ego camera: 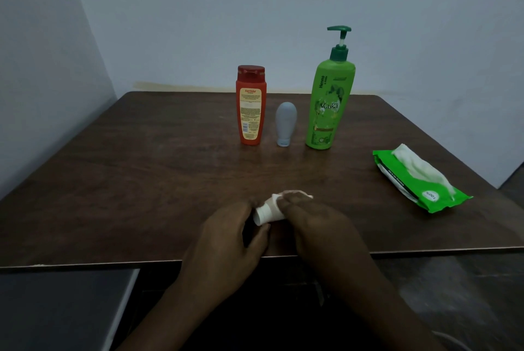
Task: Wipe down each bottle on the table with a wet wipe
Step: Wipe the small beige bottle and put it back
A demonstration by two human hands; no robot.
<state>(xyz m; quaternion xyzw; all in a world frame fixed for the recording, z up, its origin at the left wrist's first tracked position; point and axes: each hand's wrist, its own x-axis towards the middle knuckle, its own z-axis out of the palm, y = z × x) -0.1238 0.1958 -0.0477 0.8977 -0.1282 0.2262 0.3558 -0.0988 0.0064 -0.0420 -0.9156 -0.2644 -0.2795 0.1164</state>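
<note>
Near the table's front edge my left hand (238,233) grips the capped end of a small white bottle (265,213) that lies tilted between both hands. My right hand (314,223) is curled over the bottle's far part and holds a white wet wipe (300,194) against it; most of the wipe is hidden under the fingers. Farther back stand an orange bottle (251,106) with a red cap, a small grey bottle (285,123) resting on its cap, and a tall green pump bottle (329,101), in a row from left to right.
A green wet-wipe pack (425,189) lies at the right of the brown wooden table (141,180), one wipe sticking out of its top. Walls close the table in at the back and left. A grey surface (56,308) sits below the front left edge.
</note>
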